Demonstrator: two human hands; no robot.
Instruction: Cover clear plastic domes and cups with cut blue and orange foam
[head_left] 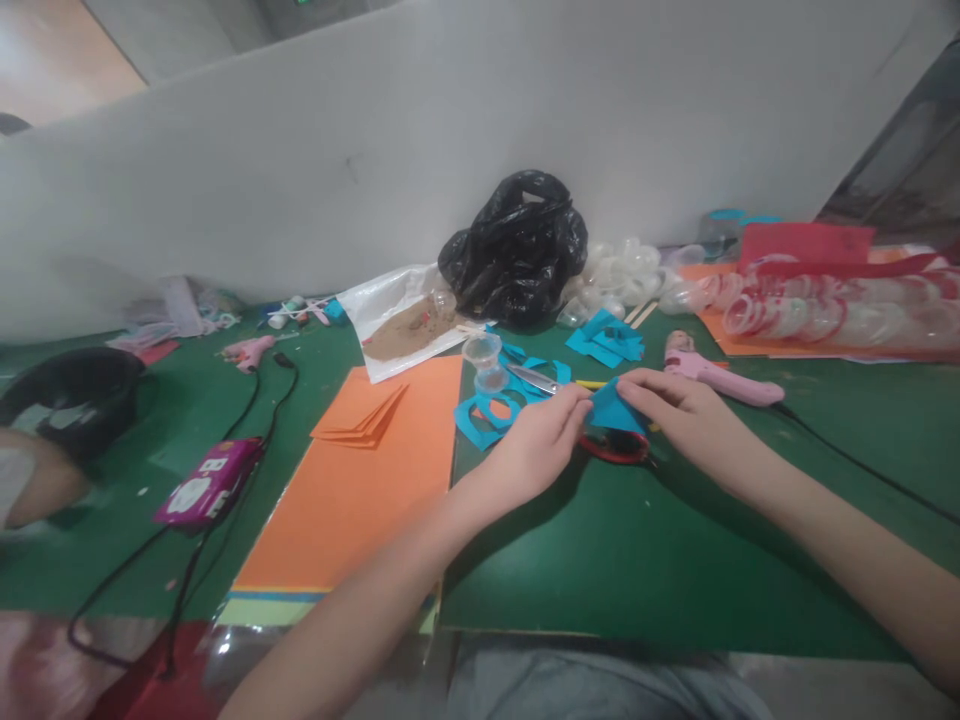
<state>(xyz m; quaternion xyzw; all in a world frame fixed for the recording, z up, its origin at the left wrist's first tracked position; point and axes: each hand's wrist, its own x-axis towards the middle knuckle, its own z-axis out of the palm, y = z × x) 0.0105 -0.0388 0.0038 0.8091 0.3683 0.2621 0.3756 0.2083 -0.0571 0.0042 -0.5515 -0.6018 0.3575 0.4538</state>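
**Right of the orange card sheet (352, 500): a blue paper triangle (613, 410) pinched between my hands**

Right of the sheet, over the green mat (637, 590), the work in hand is this one blue piece. My left hand (529, 450) is curled nearly shut, its thumb and fingertips gripping the triangle's left side. My right hand (694, 425) is partly closed, its fingers reaching over the top and pinching the right side. How hard either hand presses I cannot tell. Directly beneath the paper lies a red ring (613, 450), partly hidden by my fingers, and I cannot tell whether the paper touches it.

Just beyond the sheet's right edge lie blue paper scraps (480, 420), with metal scissors (532, 380) resting on them and two small clear plastic cups (480, 350) beside them. Farther right of the sheet, a pink glue gun (720, 375) lies near my right hand. Past the sheet's far edge sit a white bag of brown sand (409, 325) and a black plastic bag (514, 250). Folded orange paper (360, 415) lies on the sheet itself, and to its left a magenta box (208, 482) trails a black cable (184, 560).
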